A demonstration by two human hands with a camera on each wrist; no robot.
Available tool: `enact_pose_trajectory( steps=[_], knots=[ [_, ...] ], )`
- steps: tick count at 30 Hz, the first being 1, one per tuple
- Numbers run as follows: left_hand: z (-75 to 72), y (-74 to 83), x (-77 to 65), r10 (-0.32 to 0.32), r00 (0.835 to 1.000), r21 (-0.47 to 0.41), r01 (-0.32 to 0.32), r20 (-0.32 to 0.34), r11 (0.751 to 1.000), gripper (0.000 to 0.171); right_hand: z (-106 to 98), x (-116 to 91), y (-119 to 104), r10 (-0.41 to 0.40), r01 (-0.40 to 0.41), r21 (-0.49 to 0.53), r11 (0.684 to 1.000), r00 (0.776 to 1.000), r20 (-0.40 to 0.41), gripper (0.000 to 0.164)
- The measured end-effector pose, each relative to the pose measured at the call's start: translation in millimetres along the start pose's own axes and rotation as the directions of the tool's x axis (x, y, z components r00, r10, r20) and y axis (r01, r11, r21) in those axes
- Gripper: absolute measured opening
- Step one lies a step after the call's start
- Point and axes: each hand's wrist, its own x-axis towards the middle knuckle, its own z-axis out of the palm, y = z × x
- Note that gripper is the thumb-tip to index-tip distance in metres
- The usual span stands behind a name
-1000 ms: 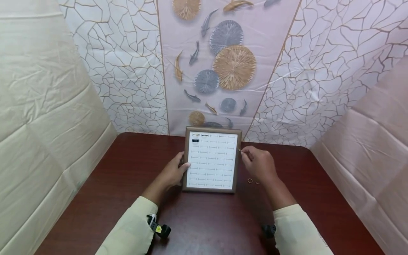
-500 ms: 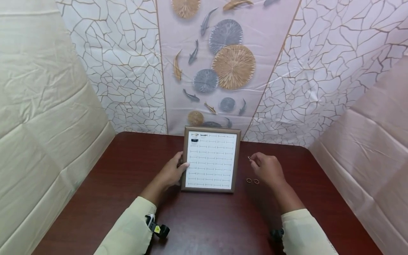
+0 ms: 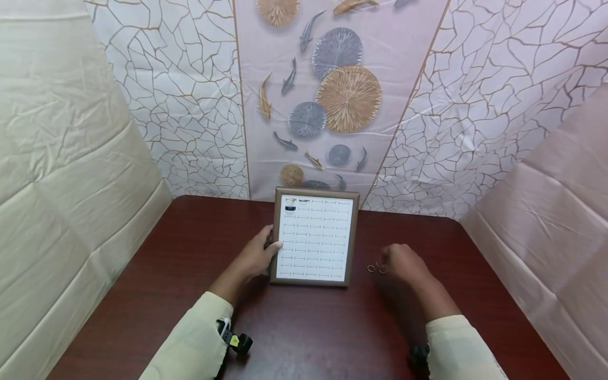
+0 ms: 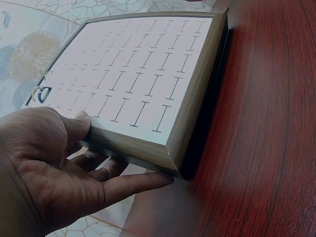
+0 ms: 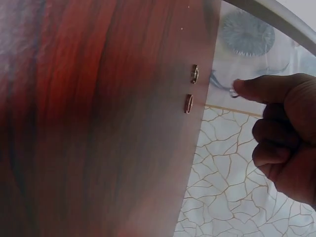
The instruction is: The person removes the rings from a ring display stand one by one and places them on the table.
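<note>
While the left hand (image 3: pixel 254 257) grips a brown-framed white rectangular board (image 3: pixel 313 243) by its left edge, the right hand (image 3: pixel 404 264) pinches a small metallic ring (image 5: pixel 234 96) near two gold-coloured rings (image 5: pixel 189 104) lying right of the board on the dark-red wooden surface (image 3: pixel 304 327).

The framed board (image 3: pixel 315 248) is flanked left by the left hand (image 3: pixel 256 257), and right by two rings (image 5: pixel 187 104) laid on the table (image 3: pixel 304 327) beside the right hand (image 3: pixel 406 264).

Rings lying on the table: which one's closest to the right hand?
The right ring in the head view; the left ring lies farther from the right hand, nearer the framed board.
</note>
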Motion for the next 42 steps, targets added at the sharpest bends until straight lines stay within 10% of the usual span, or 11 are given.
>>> enact_pose_trajectory(
  steps=[42],
  knots=[
    [-1.7, -1.1, 0.0, -0.003, 1.0, -0.005, 0.003, 0.004, 1.0, 0.063, 16, 0, 19, 0.066, -0.066, -0.001, 0.998, 0.989, 0.136, 0.014]
  ],
)
